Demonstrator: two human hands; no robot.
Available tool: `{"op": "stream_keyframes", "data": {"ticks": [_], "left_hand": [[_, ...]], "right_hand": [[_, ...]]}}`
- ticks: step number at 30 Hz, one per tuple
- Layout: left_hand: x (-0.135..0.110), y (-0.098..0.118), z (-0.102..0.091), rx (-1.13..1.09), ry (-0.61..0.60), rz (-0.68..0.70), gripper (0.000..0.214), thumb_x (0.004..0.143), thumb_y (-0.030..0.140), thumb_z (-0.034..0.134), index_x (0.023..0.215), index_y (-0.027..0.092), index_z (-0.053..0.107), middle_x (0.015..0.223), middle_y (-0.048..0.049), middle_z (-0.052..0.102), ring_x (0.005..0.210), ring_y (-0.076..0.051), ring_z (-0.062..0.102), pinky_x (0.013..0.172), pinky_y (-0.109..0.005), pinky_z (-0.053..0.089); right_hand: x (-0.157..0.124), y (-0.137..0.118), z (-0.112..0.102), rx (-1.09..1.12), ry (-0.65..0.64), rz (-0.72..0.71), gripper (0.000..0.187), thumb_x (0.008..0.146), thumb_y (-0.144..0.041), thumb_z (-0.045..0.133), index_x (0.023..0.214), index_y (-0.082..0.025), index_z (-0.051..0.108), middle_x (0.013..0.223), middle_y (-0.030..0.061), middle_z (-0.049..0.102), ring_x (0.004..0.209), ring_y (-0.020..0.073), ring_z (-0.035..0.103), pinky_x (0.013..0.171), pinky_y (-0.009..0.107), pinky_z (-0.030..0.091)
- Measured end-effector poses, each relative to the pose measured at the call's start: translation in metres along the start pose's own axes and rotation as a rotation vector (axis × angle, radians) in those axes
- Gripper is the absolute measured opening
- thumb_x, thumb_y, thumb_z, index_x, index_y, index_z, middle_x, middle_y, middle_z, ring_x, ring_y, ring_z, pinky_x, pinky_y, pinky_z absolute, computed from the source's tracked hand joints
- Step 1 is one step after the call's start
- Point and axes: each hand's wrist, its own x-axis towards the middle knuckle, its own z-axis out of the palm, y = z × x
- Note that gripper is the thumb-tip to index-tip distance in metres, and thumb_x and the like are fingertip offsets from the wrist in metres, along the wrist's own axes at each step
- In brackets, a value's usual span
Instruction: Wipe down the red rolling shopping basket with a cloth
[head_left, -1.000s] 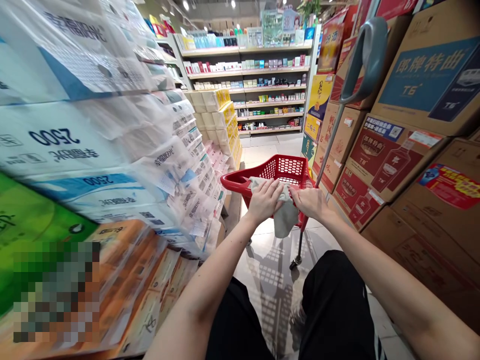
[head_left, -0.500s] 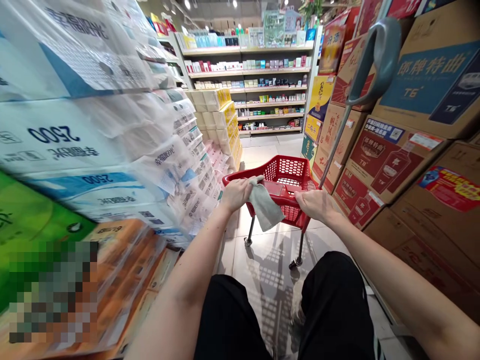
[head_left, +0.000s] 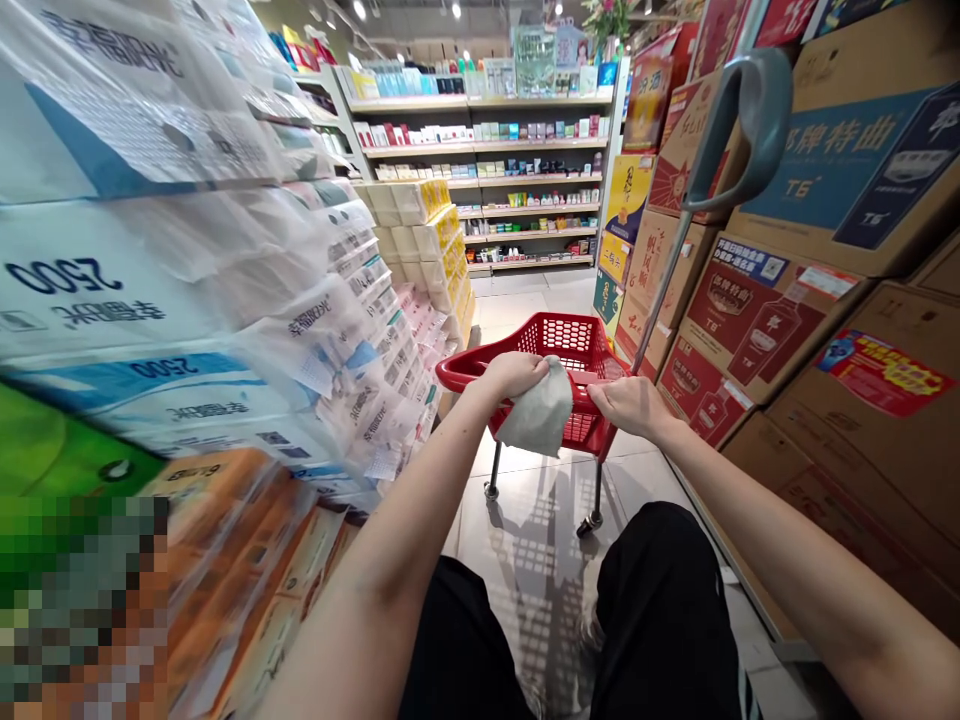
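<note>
A small red shopping cart (head_left: 459, 370) with a perforated plastic basket stands on wheeled metal legs in front of me. My left hand (head_left: 516, 376) is closed around a pale grey cloth (head_left: 538, 412) at the cart's handle bar, and the cloth hangs over the bar's near side. Farther right, my right hand (head_left: 631, 406) wraps round the red bar near its right end. A thin metal pole (head_left: 664, 285) rises just behind that hand, topped by a grey-blue loop (head_left: 763, 130). The basket's bottom is partly hidden by the bar and hands.
Stacked white tissue packs (head_left: 217, 240) line the left side, with orange packs (head_left: 225, 530) nearer me. Brown and red cartons (head_left: 765, 320) are piled along the right. Shelves (head_left: 480, 145) of small goods close the far end, beyond a tiled floor (head_left: 517, 295).
My left hand has moved right along the bar with the cloth, which now hangs more spread out. My right hand keeps its grip. The view has shifted slightly.
</note>
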Motion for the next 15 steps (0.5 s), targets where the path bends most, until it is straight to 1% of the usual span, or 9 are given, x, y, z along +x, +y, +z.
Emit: {"op": "stream_keyframes", "data": {"ticks": [1,2,3,5,7,10,13,15], "left_hand": [[0.004,0.001,-0.001,-0.009,-0.034,-0.007,0.053,0.089,0.049,0.021,0.092,0.019,0.066,0.098,-0.0042,0.067,0.091,-0.021,0.060,0.072,-0.027,0.042],[0.006,0.002,-0.001,-0.015,-0.043,-0.010,0.054,0.089,0.050,0.021,0.091,0.019,0.066,0.097,-0.0043,0.067,0.090,-0.021,0.060,0.071,-0.027,0.042],[0.006,0.002,-0.001,-0.019,-0.028,-0.009,0.055,0.089,0.050,0.021,0.091,0.020,0.066,0.097,-0.0042,0.067,0.090,-0.021,0.060,0.071,-0.027,0.042],[0.000,0.002,0.001,-0.022,0.043,0.019,0.053,0.089,0.049,0.020,0.093,0.020,0.066,0.097,-0.0036,0.067,0.090,-0.020,0.060,0.072,-0.027,0.042],[-0.012,-0.001,0.004,-0.024,0.122,0.079,0.049,0.090,0.045,0.022,0.098,0.021,0.064,0.100,-0.0032,0.066,0.093,-0.019,0.059,0.076,-0.027,0.043],[-0.034,-0.006,0.006,-0.024,0.224,0.155,0.043,0.091,0.038,0.024,0.110,0.021,0.059,0.107,-0.0035,0.063,0.101,-0.017,0.055,0.084,-0.028,0.042],[-0.053,-0.009,0.007,-0.014,0.291,0.190,0.042,0.092,0.034,0.024,0.123,0.023,0.050,0.117,-0.0027,0.058,0.108,-0.016,0.052,0.088,-0.028,0.042],[-0.066,-0.011,0.008,0.009,0.326,0.202,0.042,0.093,0.032,0.023,0.128,0.023,0.045,0.122,-0.0033,0.055,0.111,-0.016,0.051,0.089,-0.029,0.042]], "right_hand": [[0.000,0.001,-0.001,0.001,-0.003,0.004,0.064,0.093,-0.043,0.011,0.079,-0.018,0.068,0.083,0.0083,0.069,0.077,0.0178,0.062,0.062,0.024,0.035],[0.000,0.002,-0.001,0.002,-0.008,0.016,0.064,0.093,-0.044,0.011,0.079,-0.018,0.068,0.082,0.0086,0.069,0.077,0.0181,0.062,0.062,0.024,0.035],[0.001,0.004,-0.002,0.005,-0.018,0.035,0.064,0.092,-0.045,0.011,0.080,-0.018,0.068,0.082,0.0088,0.069,0.077,0.0183,0.062,0.061,0.024,0.034],[0.002,0.007,-0.002,0.015,-0.041,0.084,0.064,0.092,-0.046,0.012,0.083,-0.017,0.069,0.082,0.0093,0.069,0.077,0.0187,0.061,0.061,0.024,0.034],[0.003,0.010,-0.003,0.034,-0.058,0.123,0.064,0.091,-0.047,0.013,0.084,-0.017,0.069,0.084,0.0091,0.069,0.078,0.0184,0.061,0.060,0.023,0.034],[0.001,0.013,-0.003,0.059,-0.060,0.131,0.063,0.091,-0.046,0.014,0.080,-0.018,0.069,0.086,0.0078,0.069,0.078,0.0176,0.061,0.059,0.023,0.033],[-0.003,0.014,-0.002,0.058,-0.040,0.115,0.062,0.090,-0.046,0.016,0.075,-0.018,0.069,0.084,0.0068,0.069,0.076,0.0168,0.060,0.057,0.023,0.030],[-0.005,0.016,-0.001,0.055,-0.019,0.099,0.061,0.090,-0.046,0.016,0.073,-0.019,0.068,0.081,0.0062,0.069,0.074,0.0164,0.060,0.056,0.024,0.029]]}}
